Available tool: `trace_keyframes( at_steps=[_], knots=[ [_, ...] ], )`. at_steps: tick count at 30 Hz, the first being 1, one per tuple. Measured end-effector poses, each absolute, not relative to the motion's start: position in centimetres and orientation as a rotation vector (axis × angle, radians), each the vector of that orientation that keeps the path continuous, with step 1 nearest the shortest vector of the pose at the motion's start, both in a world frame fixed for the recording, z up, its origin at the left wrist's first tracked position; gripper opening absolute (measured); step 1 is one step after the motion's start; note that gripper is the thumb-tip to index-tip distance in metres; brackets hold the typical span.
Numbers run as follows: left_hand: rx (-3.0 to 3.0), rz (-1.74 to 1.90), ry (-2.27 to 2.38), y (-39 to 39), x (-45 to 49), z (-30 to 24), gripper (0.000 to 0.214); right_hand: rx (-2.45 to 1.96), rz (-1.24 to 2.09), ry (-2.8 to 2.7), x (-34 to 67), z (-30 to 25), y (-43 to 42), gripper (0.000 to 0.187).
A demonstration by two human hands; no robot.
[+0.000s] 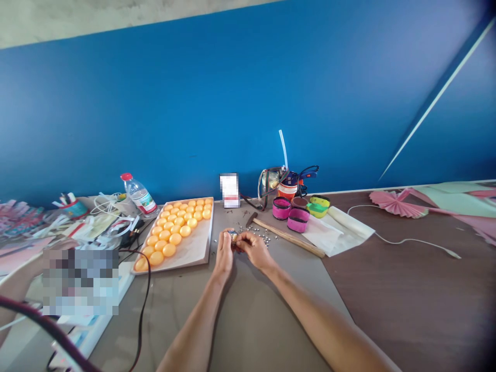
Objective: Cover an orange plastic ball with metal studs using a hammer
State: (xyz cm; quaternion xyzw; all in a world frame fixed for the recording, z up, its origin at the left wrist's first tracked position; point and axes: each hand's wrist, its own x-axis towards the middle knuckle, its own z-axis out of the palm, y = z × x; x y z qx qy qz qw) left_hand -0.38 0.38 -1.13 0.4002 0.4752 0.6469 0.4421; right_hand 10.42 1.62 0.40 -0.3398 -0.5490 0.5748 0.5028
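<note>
At the middle of the grey table mat my left hand (223, 254) is closed around a small round shiny thing (233, 234), partly gold and blue. Its exact kind is hidden by the fingers. My right hand (253, 248) meets it from the right, fingertips pinched together against it; whatever lies between them is too small to make out. Small silvery beads (266, 239) are scattered just beyond and beside my right hand. A hammer (289, 235) with a wooden handle lies to the right, its head pointing away from me.
Left stands a tray (199, 248) of orange balls, with a bottle (139, 196) behind. A phone (230, 191) leans against the blue wall. Pink rings (297, 219) and white paper (327, 232) lie right. A dark cable (146, 294) crosses the left side, near another person's arm (23, 274).
</note>
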Motion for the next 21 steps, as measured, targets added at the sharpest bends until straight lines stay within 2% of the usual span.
trace_keyframes(
  at_steps=[21],
  knots=[
    [1.239, 1.596, 1.323, -0.3, 0.0, -0.3, 0.047, -0.821, 1.463, -1.191, 10.1, -0.3, 1.6, 0.021]
  ],
)
